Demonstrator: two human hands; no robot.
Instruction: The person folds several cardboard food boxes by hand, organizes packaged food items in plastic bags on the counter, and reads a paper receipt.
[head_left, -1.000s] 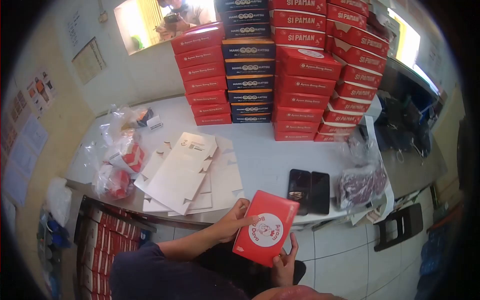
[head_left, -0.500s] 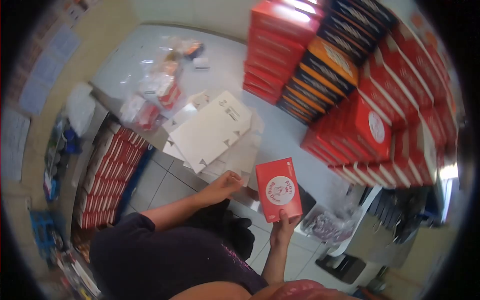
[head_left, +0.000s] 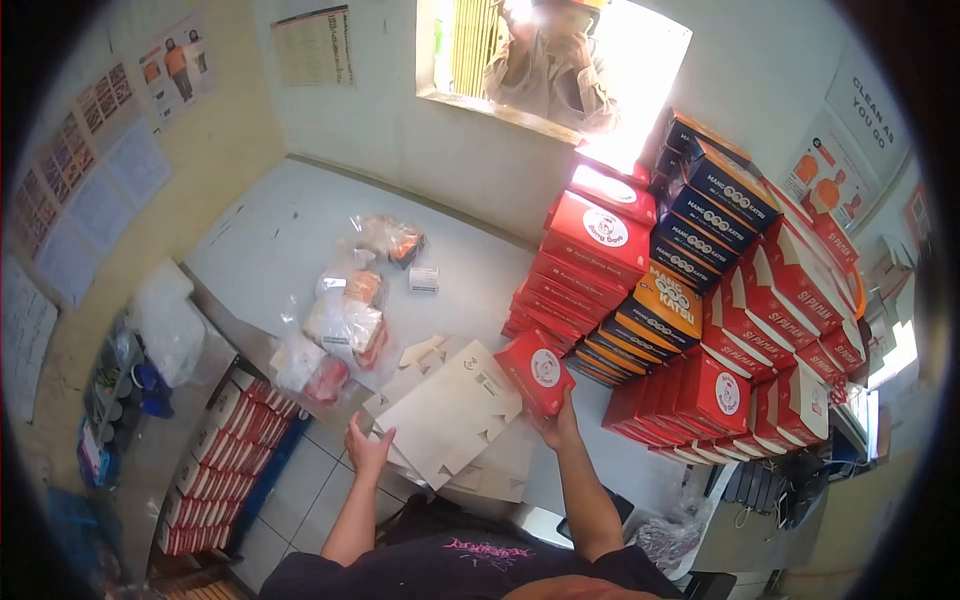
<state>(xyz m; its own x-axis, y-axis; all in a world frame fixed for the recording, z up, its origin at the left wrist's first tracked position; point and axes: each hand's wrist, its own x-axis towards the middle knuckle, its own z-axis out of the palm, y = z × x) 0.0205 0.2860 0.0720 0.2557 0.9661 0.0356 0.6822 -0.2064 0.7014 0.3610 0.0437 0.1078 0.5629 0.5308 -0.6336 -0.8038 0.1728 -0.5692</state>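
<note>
I find the right hand [head_left: 549, 426] pinching the red Ayam Bang Dava box [head_left: 537, 371] by its near edge beside the red box stack [head_left: 582, 279], which a wide swing could topple, with the left hand [head_left: 369, 448], fingers spread, near the flat white cartons [head_left: 448, 412]

- Beyond the right hand [head_left: 556, 420] and its red Ayam Bang Dava box [head_left: 537, 372], open white tabletop [head_left: 475, 265] leaves a lane.
- Bagged packets [head_left: 350, 315] bound that lane left.
- Close beyond-right of the grip, red carton stack [head_left: 582, 268] and Mang Katsu boxes [head_left: 660, 310] block passage.
- Left of it, flat carton blanks [head_left: 448, 415] lie low, passable from above; the left hand [head_left: 368, 447] occupies their left edge.
</note>
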